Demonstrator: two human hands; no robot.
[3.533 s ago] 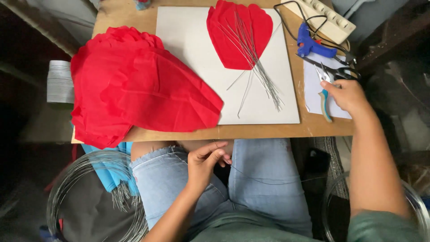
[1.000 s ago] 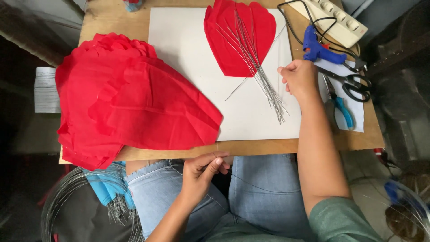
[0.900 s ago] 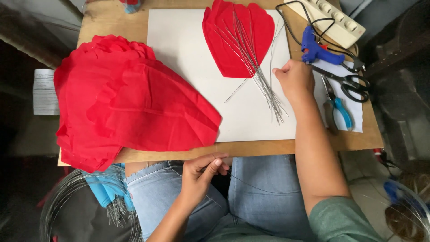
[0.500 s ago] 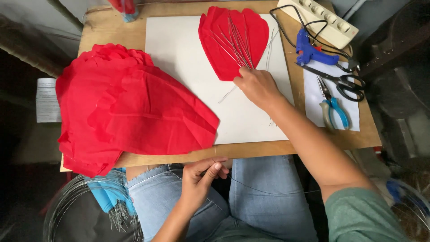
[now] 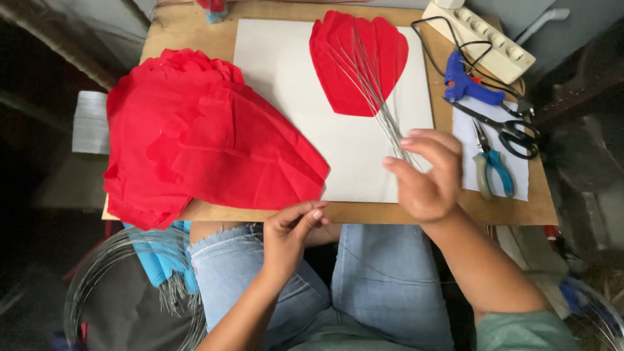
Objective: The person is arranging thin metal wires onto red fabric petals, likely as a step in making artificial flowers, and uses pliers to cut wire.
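My right hand (image 5: 426, 175) hovers over the front edge of the white sheet (image 5: 286, 78). Its thumb and fingers are curled around the near end of a thin wire from the bundle of metal wires (image 5: 370, 84). The bundle fans across a red petal-shaped paper (image 5: 357, 58). My left hand (image 5: 292, 227) is over my lap at the table's front edge, fingertips pinched together with nothing visible between them. It sits just below the big pile of red tissue paper (image 5: 208, 143).
On the wooden table (image 5: 455, 211), a blue glue gun (image 5: 471, 84), black scissors (image 5: 510, 130) and blue-handled pliers (image 5: 494, 170) lie at the right. A white power strip (image 5: 481, 39) is behind them. Coiled wire (image 5: 97, 279) and blue paper (image 5: 162, 260) lie on the floor at the left.
My right hand came from the tools at the right across to the wire bundle, then drew back toward the table's front edge. The left hand stayed in place.
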